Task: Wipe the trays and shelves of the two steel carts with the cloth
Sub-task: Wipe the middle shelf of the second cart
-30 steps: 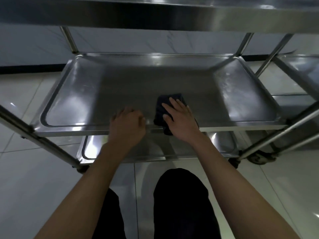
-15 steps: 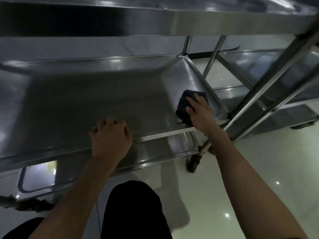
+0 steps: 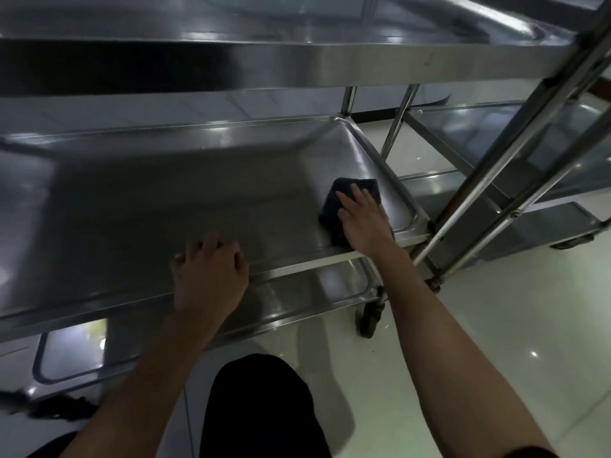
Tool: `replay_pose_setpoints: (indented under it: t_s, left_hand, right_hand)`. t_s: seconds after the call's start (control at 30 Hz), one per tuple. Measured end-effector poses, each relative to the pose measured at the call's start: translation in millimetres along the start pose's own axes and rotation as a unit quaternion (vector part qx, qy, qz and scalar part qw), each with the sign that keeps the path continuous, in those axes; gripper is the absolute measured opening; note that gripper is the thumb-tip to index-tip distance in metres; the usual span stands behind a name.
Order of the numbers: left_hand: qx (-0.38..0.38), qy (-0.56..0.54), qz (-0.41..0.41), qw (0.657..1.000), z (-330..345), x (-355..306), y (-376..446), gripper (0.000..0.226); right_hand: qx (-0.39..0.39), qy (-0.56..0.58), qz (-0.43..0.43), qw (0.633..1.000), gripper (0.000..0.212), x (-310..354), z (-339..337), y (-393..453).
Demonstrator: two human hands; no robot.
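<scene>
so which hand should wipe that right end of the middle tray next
Right. The right hand already presses the cloth flat there; the left hand only grips the middle tray's front rim.

The floor (image 3: pixel 496 325) is of pale, glossy tiles and spreads below and to the right of the fingers of the right hand (image 3: pixel 363 223). Small white spots of light (image 3: pixel 478 353) shine on it there. Directly under the fingers of the left hand (image 3: pixel 211 276), much nearer to the viewer, a knee in black trousers (image 3: pixel 261 408) is seen. Far beyond both sets of fingers stands a pale wall (image 3: pixel 231 104) with faint veins, and a dark baseboard (image 3: pixel 373 115) runs along its foot.
</scene>
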State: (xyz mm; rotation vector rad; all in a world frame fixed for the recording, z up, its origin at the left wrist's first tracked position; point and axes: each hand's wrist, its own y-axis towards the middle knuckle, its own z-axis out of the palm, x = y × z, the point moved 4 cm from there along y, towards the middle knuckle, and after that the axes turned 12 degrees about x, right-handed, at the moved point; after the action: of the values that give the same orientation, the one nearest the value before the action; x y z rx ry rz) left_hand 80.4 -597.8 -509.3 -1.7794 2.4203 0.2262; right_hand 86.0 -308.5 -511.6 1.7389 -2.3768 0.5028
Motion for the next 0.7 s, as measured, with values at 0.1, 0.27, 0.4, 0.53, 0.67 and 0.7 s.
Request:
replay_pose_setpoints:
  t_s: [0.1, 0.27, 0.4, 0.53, 0.67, 0.7]
  left_hand:
    - [-0.017, -0.041, 0.020, 0.999, -1, 8, -6, 0.015]
    - [0.009, -0.085, 0.039, 0.996, -15, 41, -5, 0.016]
    - [0.004, -0.061, -0.031, 0.998, -27, 91, 0, 0.025]
    - [0.030, -0.067, -0.017, 0.997, -22, 115, -10, 0.025]
    - [0.061, -0.076, -0.014, 0.995, -25, 119, -9, 0.015]
    - [0.063, -0.071, -0.020, 0.995, -27, 118, -7, 0.015]
  right_hand:
    - [0.030, -0.021, -0.047, 0.998, 0.056, 46, 20, 6]
    - [0.066, -0.015, -0.089, 0.994, 0.050, 120, 44, 6]
    - [0.085, -0.024, -0.129, 0.988, 0.050, 167, 65, 8]
    - [0.100, -0.027, -0.193, 0.976, 0.050, 225, 86, 4]
    - [0.091, -0.027, -0.220, 0.971, 0.049, 240, 94, 1]
    - [0.088, -0.027, -0.221, 0.971, 0.049, 236, 92, 1]
